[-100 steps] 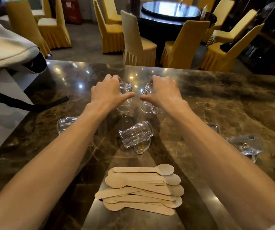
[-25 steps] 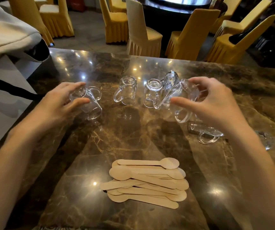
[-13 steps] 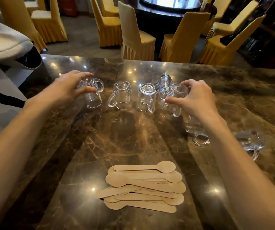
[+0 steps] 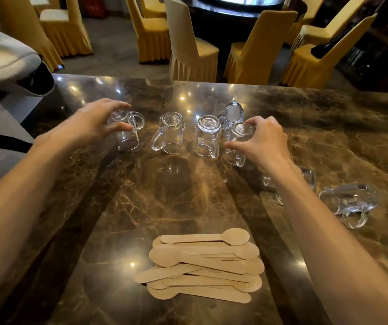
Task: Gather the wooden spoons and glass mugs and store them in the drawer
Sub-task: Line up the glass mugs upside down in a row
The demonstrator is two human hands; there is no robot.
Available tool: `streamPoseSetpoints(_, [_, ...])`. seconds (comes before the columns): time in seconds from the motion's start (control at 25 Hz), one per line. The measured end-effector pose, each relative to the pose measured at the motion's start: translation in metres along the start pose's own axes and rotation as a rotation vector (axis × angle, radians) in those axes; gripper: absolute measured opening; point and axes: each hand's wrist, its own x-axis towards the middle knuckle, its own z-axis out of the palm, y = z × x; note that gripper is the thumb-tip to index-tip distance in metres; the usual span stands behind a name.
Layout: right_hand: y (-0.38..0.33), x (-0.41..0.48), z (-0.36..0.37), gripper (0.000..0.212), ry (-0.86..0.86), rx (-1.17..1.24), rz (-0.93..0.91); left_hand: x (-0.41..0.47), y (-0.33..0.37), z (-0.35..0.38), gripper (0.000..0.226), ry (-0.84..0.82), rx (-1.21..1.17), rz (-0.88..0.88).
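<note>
Several clear glass mugs stand upside down in a row on the brown marble counter [image 4: 141, 207]. My left hand [image 4: 90, 125] grips the leftmost mug [image 4: 126, 132]. My right hand [image 4: 263, 139] holds the rightmost mug of the row [image 4: 236, 141]. Between them stand two free mugs [image 4: 169, 132] [image 4: 207, 136], and another mug [image 4: 233, 113] lies just behind. Two more mugs lie on their sides at the right, one [image 4: 350, 202] in full view and one [image 4: 308, 177] partly hidden by my forearm. A pile of wooden spoons [image 4: 202, 266] lies near the front. No drawer is in view.
A white bag with a black strap [image 4: 5, 59] rests at the counter's left end. Beyond the counter's far edge stand yellow-covered chairs [image 4: 188, 43] around a dark round table [image 4: 240, 10].
Both hands have set their mugs down upside down in the row, the left one at the left end and the right one at the right end, and still hold them.
</note>
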Motion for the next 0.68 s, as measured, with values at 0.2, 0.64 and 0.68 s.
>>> streamPoseSetpoints(0.2, [-0.0009, 0.0008, 0.0048, 0.080, 0.000, 0.000, -0.003, 0.0005, 0.0028, 0.0006, 0.059, -0.007, -0.013, 0.007])
streamPoseSetpoints(0.64, [0.0052, -0.0001, 0.0082, 0.084, -0.057, -0.117, -0.028, 0.0064, -0.0001, -0.0057, 0.056, -0.113, -0.066, 0.102])
streamPoseSetpoints(0.68, [0.0049, -0.0005, 0.0082, 0.084, -0.057, -0.115, -0.027, 0.0075, -0.0001, -0.0066, 0.056, -0.131, -0.071, 0.106])
